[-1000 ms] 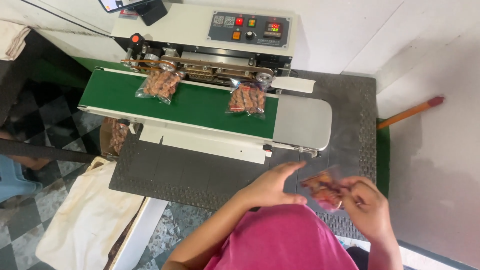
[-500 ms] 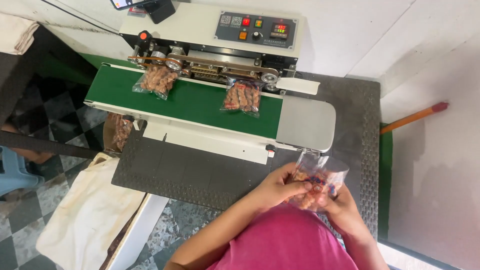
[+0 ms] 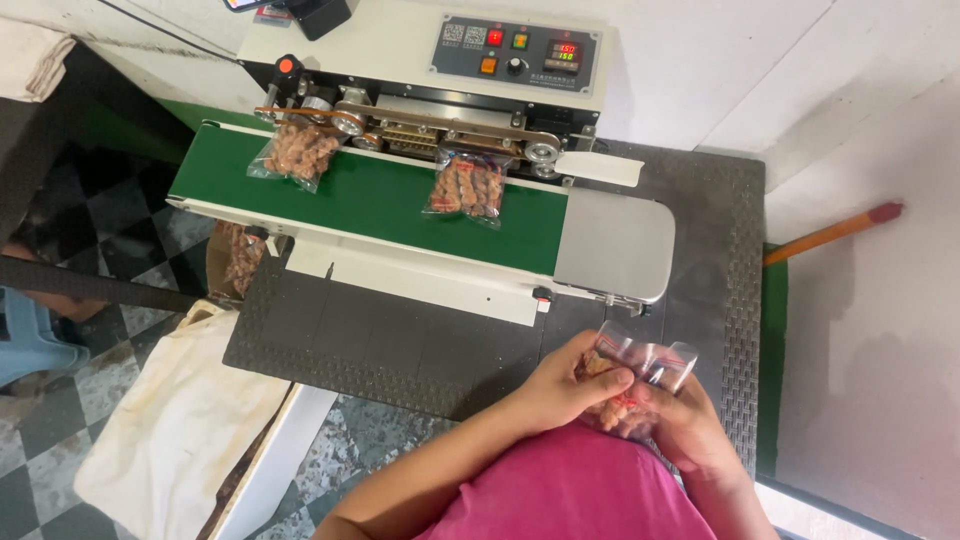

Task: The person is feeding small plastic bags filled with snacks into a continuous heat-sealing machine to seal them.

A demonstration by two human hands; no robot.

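My left hand (image 3: 565,385) and my right hand (image 3: 690,430) both grip a clear plastic bag of brown snack pieces (image 3: 640,375) close to my body, over the dark patterned tabletop (image 3: 400,350). Its open mouth points up and away from me. Beyond it stands a band sealer machine with a green conveyor belt (image 3: 370,205). Two more filled bags ride the belt: one (image 3: 468,188) near the middle under the sealing head, another (image 3: 297,152) at the left end.
The sealer's control panel (image 3: 515,45) sits at the back. A metal feed plate (image 3: 615,245) ends the belt on the right. A cream cloth sack (image 3: 180,410) lies left of the table on checkered floor. An orange-handled stick (image 3: 830,232) leans at right.
The bag has come up from lying flat between my hands to being held upright by both. The two bags on the belt have shifted slightly left.
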